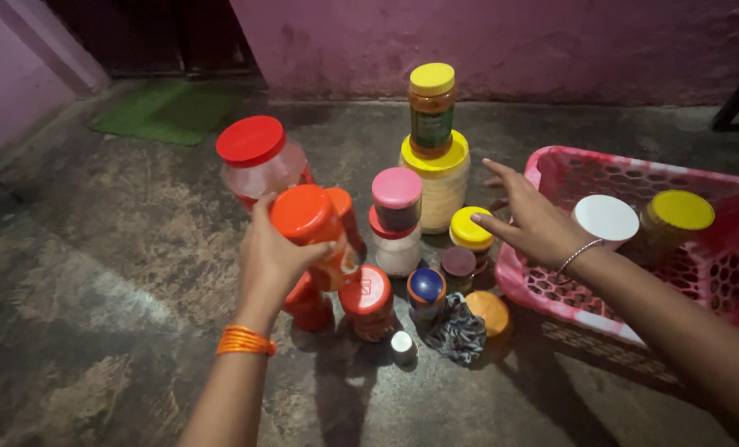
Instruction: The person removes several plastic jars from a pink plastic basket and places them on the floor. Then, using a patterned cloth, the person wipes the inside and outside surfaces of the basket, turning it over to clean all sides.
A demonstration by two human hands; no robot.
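Jars clustered on the concrete floor (137, 273), pink basket (551, 170) at right. Left hand (272, 258) has its fingers wrapped round an orange-lidded jar (313, 230), lifted just above the near-left jars of the cluster. Right hand (528, 222) hovers with fingers spread, holding nothing, between the basket rim and a small yellow-lidded jar (471, 229). Behind that, a tall stack: yellow-lidded bottle (431, 108) standing on a wide yellow-lidded tub (435, 178). Pink-lidded jar (397, 199) sits stacked mid-cluster. Basket already holds a white-lidded jar (606, 219) and one more yellow-lidded one (678, 213). Step looks like sorting jars, one in hand. Next move likely needs a steady carry clear of the stacks, which could topple.
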